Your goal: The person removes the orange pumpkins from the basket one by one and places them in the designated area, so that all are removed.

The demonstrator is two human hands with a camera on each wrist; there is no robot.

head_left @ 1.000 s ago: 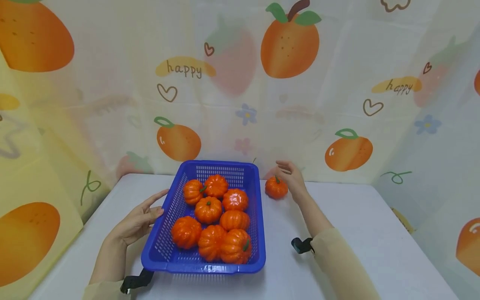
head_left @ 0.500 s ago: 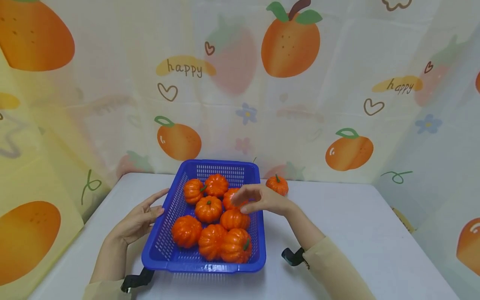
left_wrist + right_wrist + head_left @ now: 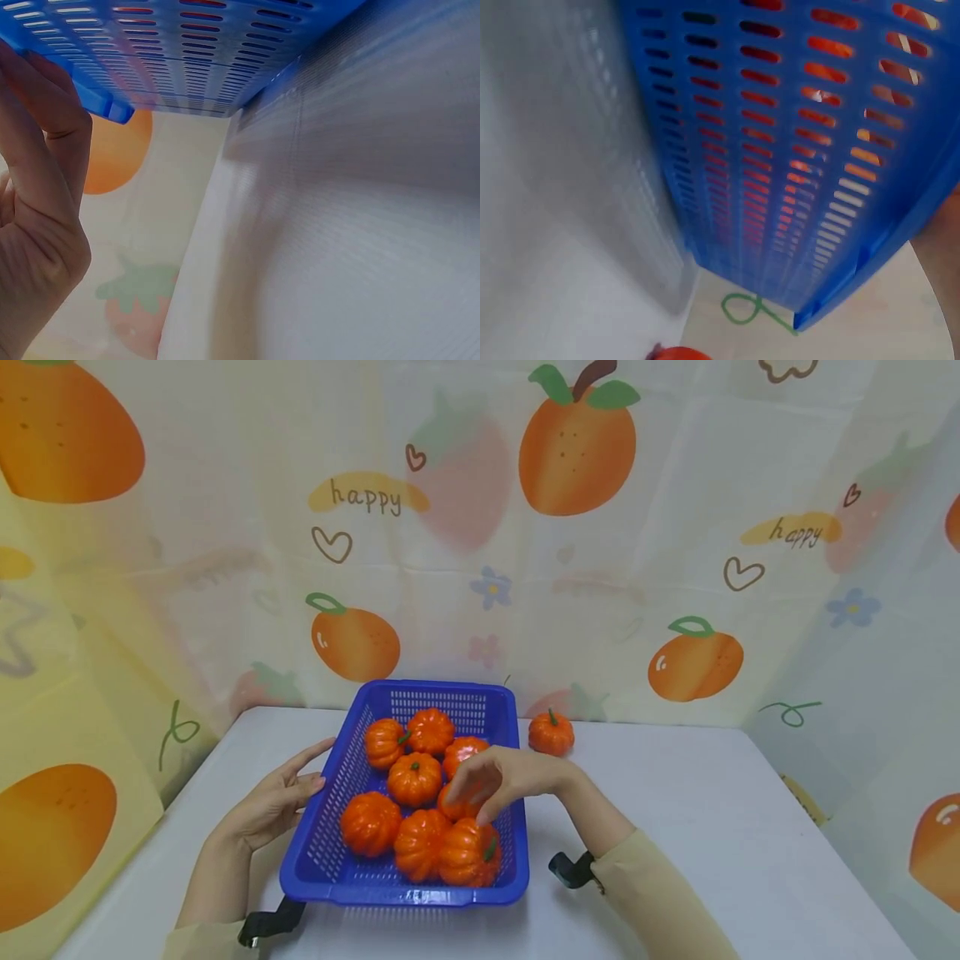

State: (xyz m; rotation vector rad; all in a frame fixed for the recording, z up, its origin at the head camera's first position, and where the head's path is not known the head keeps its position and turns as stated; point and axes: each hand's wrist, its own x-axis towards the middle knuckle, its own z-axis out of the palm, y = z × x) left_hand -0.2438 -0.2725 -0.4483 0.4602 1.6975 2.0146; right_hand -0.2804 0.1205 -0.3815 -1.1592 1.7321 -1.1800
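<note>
A blue plastic basket (image 3: 405,895) with slotted walls holds several small orange pumpkins, among them one at the front right (image 3: 468,853) with a green stem. My left hand (image 3: 273,802) touches the basket's left side, its thumb at the rim and its index finger stretched along the wall. My right hand (image 3: 517,777) reaches over the right rim, fingers and thumb curved round a pumpkin (image 3: 454,808) in the right half, which they partly hide. One more pumpkin (image 3: 551,733) sits on the table outside the basket, behind the right hand.
A white table (image 3: 675,827) lies under everything. A fruit-printed cloth (image 3: 480,610) hangs directly behind its back edge and along both sides. Black wrist-camera mounts are strapped on the left wrist (image 3: 272,922) and the right wrist (image 3: 573,870).
My right hand has come from the pumpkin outside the basket, over the right rim, and down onto a pumpkin inside. The left hand and the basket have stayed in place.
</note>
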